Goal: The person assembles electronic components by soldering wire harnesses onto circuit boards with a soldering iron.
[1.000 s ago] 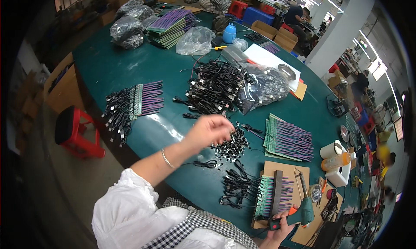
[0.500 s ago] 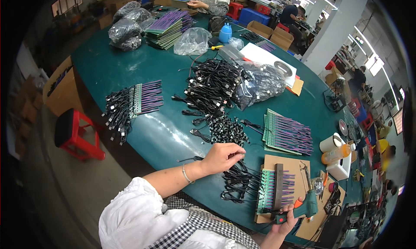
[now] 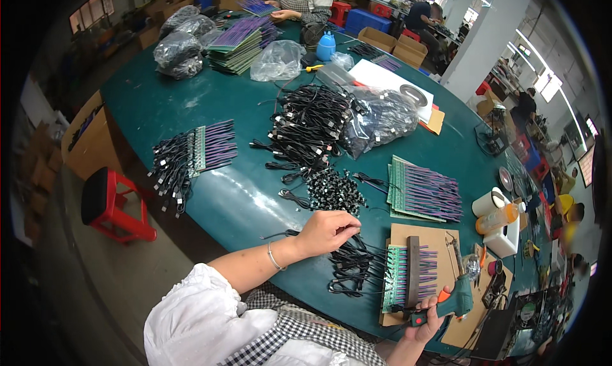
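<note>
My left hand (image 3: 327, 232), with a bangle on its wrist, is closed in a pinch over the table, just below a heap of small black parts (image 3: 335, 190); what it holds, if anything, is too small to make out. At the lower right my right hand (image 3: 426, 328) grips a green hot glue gun (image 3: 458, 302) with an orange trigger. Beside the gun a row of green circuit boards with purple strips (image 3: 396, 273) lies on brown cardboard (image 3: 440, 232), a dark bar (image 3: 413, 270) across them. Black cables (image 3: 350, 273) run leftward from these boards.
A large heap of black cables (image 3: 309, 124) and a bagged bundle (image 3: 382, 120) fill the table's middle. Board stacks lie at right (image 3: 426, 190) and left (image 3: 210, 146). An orange bottle (image 3: 497, 219) stands at right; a red stool (image 3: 115, 203) is at left. Across the table sits a co-worker (image 3: 306, 2).
The whole view has shifted slightly. Both my hands keep nearly the same pose. Across the table, the co-worker's hands and the purple-striped board have moved a little.
</note>
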The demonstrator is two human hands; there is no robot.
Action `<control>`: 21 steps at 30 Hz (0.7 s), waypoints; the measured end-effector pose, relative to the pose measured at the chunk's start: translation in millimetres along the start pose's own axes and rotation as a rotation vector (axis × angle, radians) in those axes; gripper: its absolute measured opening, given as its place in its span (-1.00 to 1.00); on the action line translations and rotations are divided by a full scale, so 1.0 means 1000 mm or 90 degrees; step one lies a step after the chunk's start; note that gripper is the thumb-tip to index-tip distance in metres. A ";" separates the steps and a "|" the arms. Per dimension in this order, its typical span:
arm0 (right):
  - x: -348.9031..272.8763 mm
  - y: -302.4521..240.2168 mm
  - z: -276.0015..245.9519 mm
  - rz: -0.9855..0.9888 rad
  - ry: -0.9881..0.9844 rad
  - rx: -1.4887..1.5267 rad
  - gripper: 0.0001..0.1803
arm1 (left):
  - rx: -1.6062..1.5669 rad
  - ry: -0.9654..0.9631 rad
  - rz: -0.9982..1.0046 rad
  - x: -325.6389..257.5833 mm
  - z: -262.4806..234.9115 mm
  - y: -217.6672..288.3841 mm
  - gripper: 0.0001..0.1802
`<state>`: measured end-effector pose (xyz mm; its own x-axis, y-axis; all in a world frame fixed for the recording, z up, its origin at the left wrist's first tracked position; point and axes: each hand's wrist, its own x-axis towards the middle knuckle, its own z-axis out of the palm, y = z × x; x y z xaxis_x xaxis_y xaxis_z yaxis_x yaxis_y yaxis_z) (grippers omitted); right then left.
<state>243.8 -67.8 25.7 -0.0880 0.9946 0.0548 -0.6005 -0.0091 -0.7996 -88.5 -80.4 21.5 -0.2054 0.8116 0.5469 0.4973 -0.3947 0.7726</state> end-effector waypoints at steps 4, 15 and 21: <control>0.000 0.002 -0.001 -0.003 0.009 -0.007 -0.25 | 0.002 -0.002 -0.008 0.000 0.000 -0.001 -0.90; 0.000 0.002 -0.002 -0.015 -0.014 0.008 -0.25 | 0.028 -0.028 -0.012 -0.002 0.003 -0.006 -0.90; -0.002 0.001 0.001 -0.024 0.024 -0.009 -0.26 | 0.034 -0.027 -0.006 -0.002 0.008 -0.005 -0.91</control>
<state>242.4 -69.6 25.4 -0.0353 0.9974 0.0634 -0.5921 0.0302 -0.8053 -83.6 -76.7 14.2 -0.1749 0.8332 0.5246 0.5403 -0.3641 0.7586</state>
